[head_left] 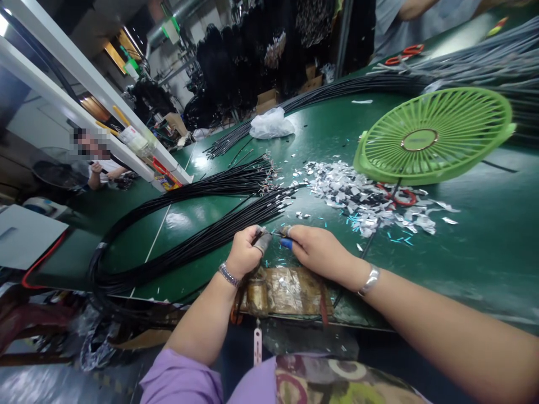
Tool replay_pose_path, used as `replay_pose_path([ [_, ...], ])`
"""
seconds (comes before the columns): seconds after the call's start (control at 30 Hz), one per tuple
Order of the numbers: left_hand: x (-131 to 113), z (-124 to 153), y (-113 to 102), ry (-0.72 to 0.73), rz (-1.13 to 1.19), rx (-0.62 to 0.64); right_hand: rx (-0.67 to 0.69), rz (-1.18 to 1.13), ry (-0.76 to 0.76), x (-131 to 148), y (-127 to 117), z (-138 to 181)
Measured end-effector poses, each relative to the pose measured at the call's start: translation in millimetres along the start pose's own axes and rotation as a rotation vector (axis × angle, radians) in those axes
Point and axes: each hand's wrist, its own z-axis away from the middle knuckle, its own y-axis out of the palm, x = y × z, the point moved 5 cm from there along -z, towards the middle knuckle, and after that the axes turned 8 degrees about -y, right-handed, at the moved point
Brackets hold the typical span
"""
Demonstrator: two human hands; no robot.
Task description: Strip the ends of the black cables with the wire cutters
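Note:
My left hand [248, 249], grey covers on its fingertips, pinches what looks like the end of a thin black cable. Close on its right, my right hand [315, 249] is also closed in a pinch, with a blue cover on one finger; what lies between those fingertips is too small to make out. Below both hands, a tape-covered board [290, 289] sits at the table's near edge. A bundle of black cables [202, 238] loops away to the left, its cut ends lying just beyond my left hand. Small blue bits are scattered around the fingers.
A heap of white and silvery scraps [349, 193] lies beyond my right hand, with red-handled scissors [404, 196] in it. The green fan [438, 134] stands behind. A plastic bag [272, 123] and grey cables [484, 56] lie farther back. Another person [404, 28] is across the table.

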Motion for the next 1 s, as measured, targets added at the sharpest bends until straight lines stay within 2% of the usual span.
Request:
replay_pose_path([
  [0.17, 0.6, -1.8, -4.4, -0.05, 0.101, -0.06, -0.002, -0.059, 0.021, -4.0, 2.0, -1.0],
  [0.23, -0.1, -2.0, -7.0, -0.027, 0.088, -0.094, -0.031, -0.111, 0.037, -6.3, 0.9, -1.7],
  [0.43, -7.4, 4.4, -10.8, 0.2, -0.297, -0.227, -0.105, -0.26, -0.006, -0.3, -3.4, -0.7],
  [0.67, -13.2, 13.4, -4.6, 0.342, -0.806, -0.309, -0.115, -0.017, -0.017, 7.8, -2.5, 5.2],
  [0.87, -18.7, 19.2, 1.7, 0.453, -0.941, -0.331, 0.005, 0.079, 0.085, 7.3, -2.2, 3.9],
  [1.0, -21.5, 21.5, 4.4, 0.51, -0.982, -0.333, 0.028, 0.062, 0.107, 9.8, -6.7, 3.0],
])
